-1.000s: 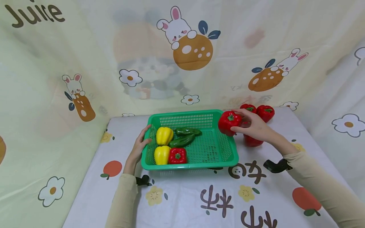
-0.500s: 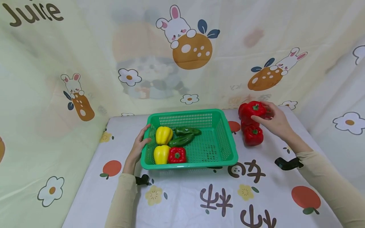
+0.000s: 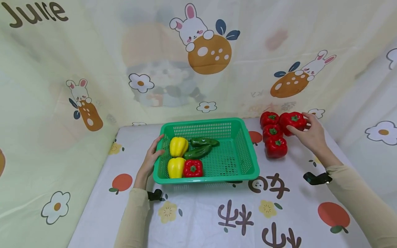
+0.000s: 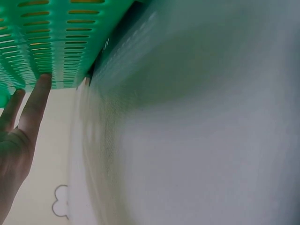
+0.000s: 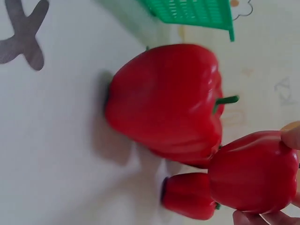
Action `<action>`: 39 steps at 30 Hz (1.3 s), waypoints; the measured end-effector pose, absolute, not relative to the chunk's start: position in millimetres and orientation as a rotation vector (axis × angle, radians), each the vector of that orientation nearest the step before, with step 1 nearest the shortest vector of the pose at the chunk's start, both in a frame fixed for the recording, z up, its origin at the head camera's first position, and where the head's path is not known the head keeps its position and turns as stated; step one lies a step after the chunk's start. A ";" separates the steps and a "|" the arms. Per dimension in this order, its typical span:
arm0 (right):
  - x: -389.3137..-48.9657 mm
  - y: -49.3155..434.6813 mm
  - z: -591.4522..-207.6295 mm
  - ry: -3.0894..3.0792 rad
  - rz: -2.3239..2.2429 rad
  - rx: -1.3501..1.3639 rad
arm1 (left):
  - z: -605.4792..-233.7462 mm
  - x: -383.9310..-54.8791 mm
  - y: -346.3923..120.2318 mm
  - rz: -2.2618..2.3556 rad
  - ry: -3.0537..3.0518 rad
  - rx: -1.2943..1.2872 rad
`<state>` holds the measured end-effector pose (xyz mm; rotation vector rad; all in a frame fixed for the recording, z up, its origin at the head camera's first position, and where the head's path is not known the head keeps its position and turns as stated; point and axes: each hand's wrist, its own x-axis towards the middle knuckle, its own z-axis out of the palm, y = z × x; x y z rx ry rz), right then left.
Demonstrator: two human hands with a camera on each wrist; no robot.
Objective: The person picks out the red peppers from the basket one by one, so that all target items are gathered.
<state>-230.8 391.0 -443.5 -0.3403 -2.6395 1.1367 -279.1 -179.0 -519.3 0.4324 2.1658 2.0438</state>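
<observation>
My right hand (image 3: 314, 135) holds a shiny red bell pepper (image 3: 293, 121) between thumb and fingers at the back right of the table. In the right wrist view this held pepper (image 5: 255, 173) hangs higher than a smaller-looking red pepper (image 5: 190, 197) behind it. Three more red peppers stand in a line just left of the hand: a back one (image 3: 268, 119), a middle one (image 3: 273, 131) and a front one (image 3: 276, 148). My left hand (image 3: 150, 160) grips the left rim of the green basket (image 3: 206, 180), with fingertips (image 4: 43, 82) against its outer wall.
Inside the basket, on its left half, lie two yellow peppers (image 3: 178, 147), two long green peppers (image 3: 197, 152) and a red bell pepper (image 3: 193, 168). A printed white cloth (image 3: 192, 213) covers the table. Behind it hangs a patterned curtain (image 3: 108, 51).
My right hand has carried the red bell pepper from the basket's right rim rightward to the group of red peppers. The left hand and the basket have stayed in place.
</observation>
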 end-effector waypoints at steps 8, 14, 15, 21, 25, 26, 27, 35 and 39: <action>-229.1 405.7 -465.7 -2.634 1.217 -0.431 | -519.8 -280.0 -178.3 2.043 2.173 0.419; -230.5 412.9 -485.0 -2.636 1.270 -0.530 | -516.1 -279.0 -179.0 2.030 2.155 0.392; -230.9 413.5 -487.9 -2.640 1.267 -0.543 | -514.1 -278.0 -178.7 2.027 2.152 0.393; -232.6 415.3 -501.0 -2.660 1.238 -0.568 | -494.9 -265.7 -173.5 1.999 2.168 0.410; -234.2 415.7 -505.0 -2.652 1.252 -0.605 | -490.8 -261.9 -172.1 2.000 2.166 0.410; -234.8 415.6 -505.6 -2.647 1.260 -0.615 | -490.4 -261.6 -171.9 2.004 2.162 0.409; -235.3 415.4 -505.9 -2.642 1.266 -0.619 | -490.3 -261.4 -171.9 2.007 2.160 0.408; -236.2 418.3 -504.2 -2.634 1.297 -0.618 | -492.1 -264.1 -172.7 2.011 2.154 0.401; -234.9 420.1 -502.8 -2.644 1.307 -0.611 | -491.6 -265.3 -172.5 2.004 2.163 0.408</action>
